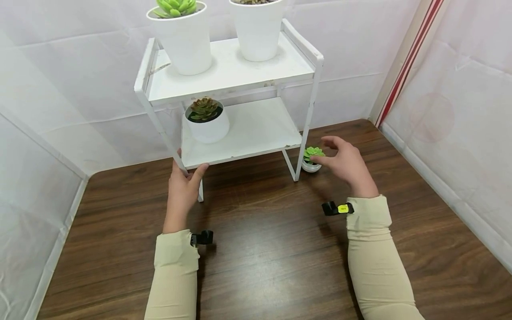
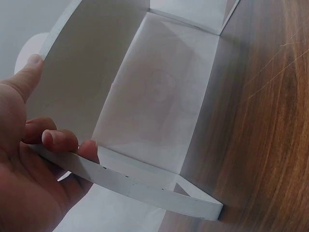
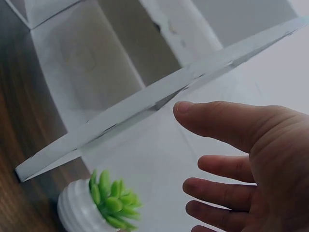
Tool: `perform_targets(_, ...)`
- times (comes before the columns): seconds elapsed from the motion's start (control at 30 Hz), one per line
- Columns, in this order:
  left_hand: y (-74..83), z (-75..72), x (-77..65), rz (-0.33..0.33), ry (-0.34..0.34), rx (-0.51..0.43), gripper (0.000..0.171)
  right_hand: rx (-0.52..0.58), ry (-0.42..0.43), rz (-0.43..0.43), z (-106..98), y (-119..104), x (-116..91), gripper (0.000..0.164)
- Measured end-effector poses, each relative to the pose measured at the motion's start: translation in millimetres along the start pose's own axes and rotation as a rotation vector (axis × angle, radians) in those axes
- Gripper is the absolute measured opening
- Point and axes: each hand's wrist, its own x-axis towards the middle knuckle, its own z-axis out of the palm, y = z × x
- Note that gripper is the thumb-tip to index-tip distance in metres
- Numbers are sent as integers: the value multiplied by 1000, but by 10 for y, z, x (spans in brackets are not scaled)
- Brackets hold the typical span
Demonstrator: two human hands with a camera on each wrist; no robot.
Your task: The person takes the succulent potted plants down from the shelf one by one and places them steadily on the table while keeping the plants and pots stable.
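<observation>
A white two-tier shelf rack [image 1: 256, 122] stands on the wooden table. My left hand [image 1: 182, 189] holds it at the lower tier's left front corner, fingers curled round the front leg and thumb on the board's edge; the left wrist view shows the curled fingertips [image 2: 60, 140] past the leg. Off the rack's right front leg, my right hand [image 1: 349, 166] hovers with fingers spread and nothing in its grasp. Close by it sits a small green succulent in a ribbed white pot [image 3: 82, 208], partly covered by the thumb in the head view.
On the lower tier a brownish succulent stands in a round white pot [image 1: 208, 129]. Two taller white pots, the left one [image 1: 184, 44] and the right one [image 1: 258, 33], stand on the top tier. White sheeting [image 1: 452, 106] walls the table's back and sides.
</observation>
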Motion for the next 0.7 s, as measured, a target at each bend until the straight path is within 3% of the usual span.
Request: perform_targets(0.7,11,-15,-2,-29,-31,-30,90,31,38,-47,-190,-309,-251,80)
